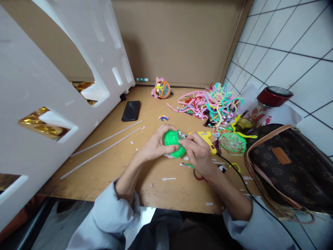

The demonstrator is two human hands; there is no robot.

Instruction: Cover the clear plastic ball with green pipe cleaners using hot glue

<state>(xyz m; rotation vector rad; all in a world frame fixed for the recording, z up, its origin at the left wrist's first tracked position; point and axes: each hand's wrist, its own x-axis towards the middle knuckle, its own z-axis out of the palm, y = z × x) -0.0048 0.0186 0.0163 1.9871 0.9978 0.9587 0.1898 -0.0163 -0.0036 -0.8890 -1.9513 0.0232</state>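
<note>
A round bright green ball (171, 139) is near the middle of the wooden table. My left hand (156, 142) is wrapped round its left side, thumb across the front. My right hand (197, 150) is closed at the ball's right side, its fingertips pressed on the surface near a pale patch; whether they pinch something is too small to tell. Just behind my right hand lies a yellow glue gun (207, 139), its nozzle pointing at the ball and its black cord (243, 180) running to the lower right. Red-handled scissors (198, 175) are partly hidden under my right hand.
A phone (130, 110), two white sticks (104, 149) and white foam panels (106, 69) are left. A decorated ball (161, 89) stands behind. Pipe cleaners (215, 102), a green-streaked clear ball (233, 143), a red-lidded jar (275, 96) and a brown bag (293, 166) are right.
</note>
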